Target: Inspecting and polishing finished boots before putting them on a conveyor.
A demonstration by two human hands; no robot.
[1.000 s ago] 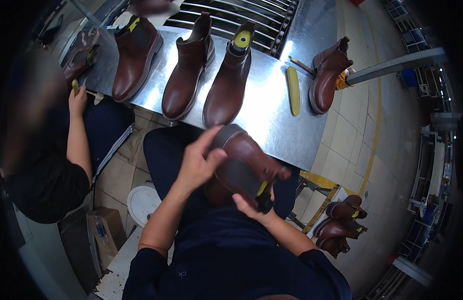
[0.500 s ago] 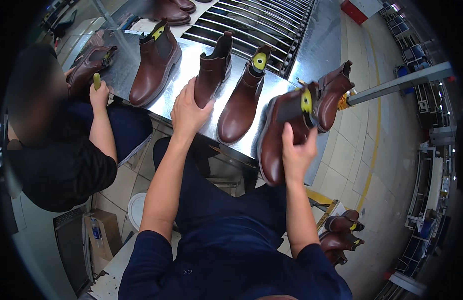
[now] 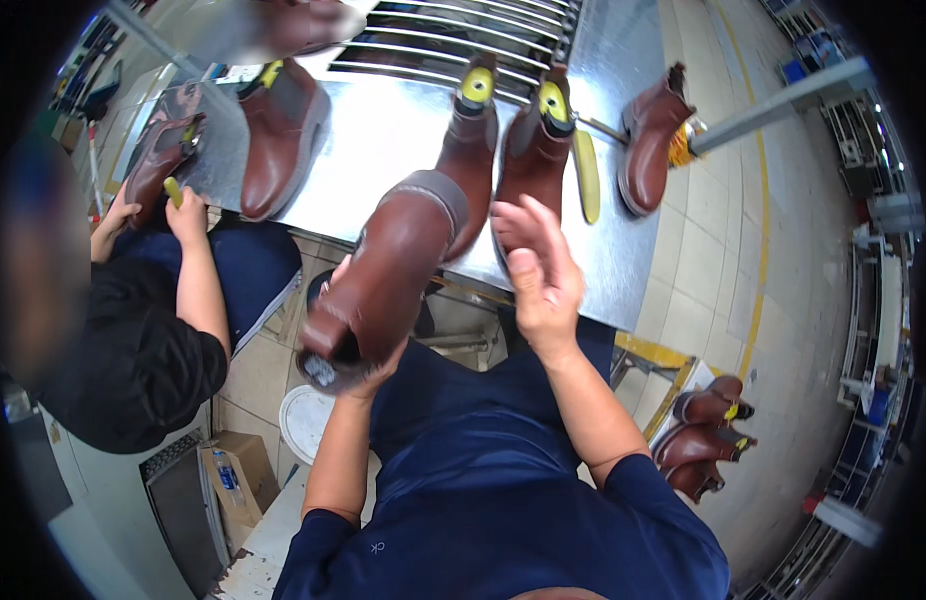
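room: workshop floor, pale tiles with a yellow line point(image 3: 758, 250) down the right of frame; metal racking far right edge, blurred.
metal table point(image 3: 383, 140): shiny sheet-steel top across upper centre, slatted grille point(image 3: 463, 40) at top edge; boots stand on it in a row, likely parked within arm's reach of both seated workers.
co-worker point(image 3: 133, 350): left of frame, black top, seated; both hands up at the table's left corner on a brown boot point(image 3: 158, 165), a small yellow-green tool point(image 3: 172, 190) in one hand.
held boot point(image 3: 383, 275): brown elastic-sided ankle boot, centre frame, off the table, above the lap; tilted with heel down toward lower left and grey opening up toward the table, seemingly so the side faces the wearer.
left hand point(image 3: 368, 365): under the heel end, fingers curled round the heel and sole, gripping the held boot.
right hand point(image 3: 538, 270): centre right, just beside the boot's shaft, fingers spread and loose, palm toward the boot, holding nothing; contact cannot tell.
boots with lasts point(image 3: 503, 150): two upright, upper centre, yellow-green last tops showing.
lone boot point(image 3: 651, 150): upper right on the table.
floor boots point(image 3: 703, 440): pile, lower right.
yellow insole point(image 3: 585, 175): flat on the table between boots.
cardboard box point(image 3: 233, 480): lower left, on the floor.
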